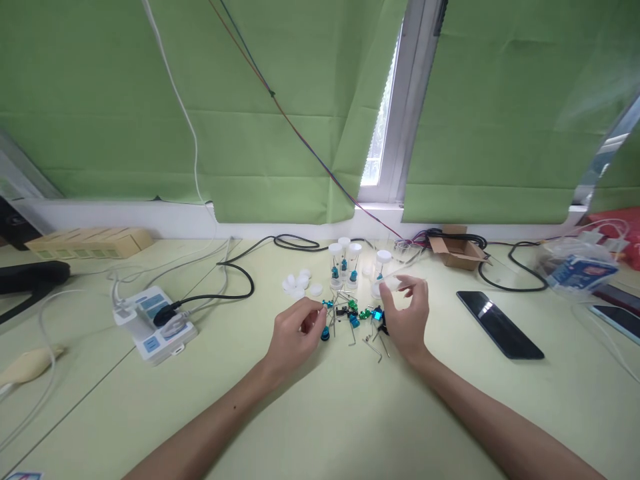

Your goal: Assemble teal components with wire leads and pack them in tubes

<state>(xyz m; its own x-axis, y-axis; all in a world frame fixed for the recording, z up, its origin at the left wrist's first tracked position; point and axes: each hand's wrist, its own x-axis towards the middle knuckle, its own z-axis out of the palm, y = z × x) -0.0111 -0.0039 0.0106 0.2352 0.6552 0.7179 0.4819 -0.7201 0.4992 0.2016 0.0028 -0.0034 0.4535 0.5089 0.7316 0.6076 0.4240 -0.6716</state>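
My left hand [299, 331] is closed in a pinch at the left edge of a pile of small parts; what its fingertips hold, if anything, is too small to make out. My right hand [411, 317] curves its thumb and fingers around what looks like a clear plastic tube [393, 284], only faintly visible. Between the hands lie blue metal parts [355, 321], green parts [365, 314], black pieces and several hex keys [373, 349]. Just behind stand capped clear vials [353, 260] with blue parts inside; another vial [383, 259] is by my right thumb. Loose white caps [296, 285] lie left of them.
A power strip [155, 323] with plugs and cables sits on the left. To the right lie a black phone [499, 325] and a second phone [617, 321]. An open cardboard box [457, 250], black cables [300, 244] and a plastic bag [580, 267] are along the back.
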